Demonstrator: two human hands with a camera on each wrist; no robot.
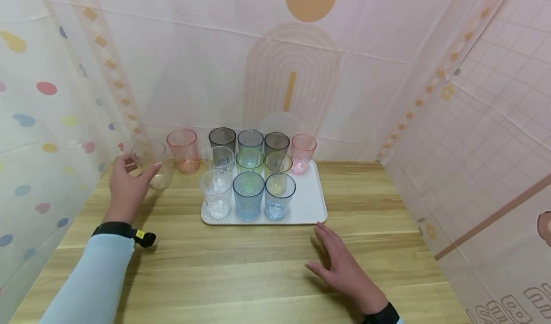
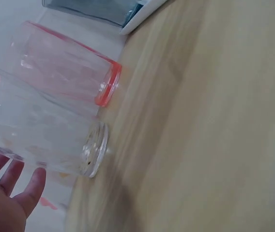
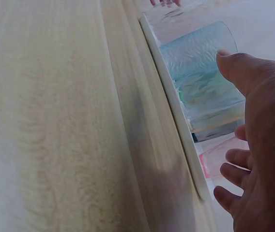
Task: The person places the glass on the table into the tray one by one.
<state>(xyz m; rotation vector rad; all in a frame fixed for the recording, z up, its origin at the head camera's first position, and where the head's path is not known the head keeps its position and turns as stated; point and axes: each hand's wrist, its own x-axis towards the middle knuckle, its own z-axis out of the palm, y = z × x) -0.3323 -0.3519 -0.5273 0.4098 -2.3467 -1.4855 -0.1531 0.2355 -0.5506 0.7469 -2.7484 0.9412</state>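
At the left, my left hand (image 1: 129, 185) holds a clear drinking glass (image 2: 45, 128), thumb on one side and fingers on the other; how firmly is unclear. The glass appears upright on the table. Just right of it stands a pink-red glass (image 1: 182, 149), apart from the tray. Rows of coloured and clear glasses fill most of a white tray (image 1: 312, 204), among them a blue glass (image 1: 248, 202) and a clear ribbed glass (image 1: 216, 195) in front. My right hand (image 1: 346, 271) is spread beside the tray's front right corner, holding nothing; one fingertip is close to its edge.
The wooden table (image 1: 241, 271) meets patterned cloth walls at the back and both sides. A pink glass (image 1: 303, 151) stands at the tray's back right corner. In front of it, bare tray surface shows on the right.
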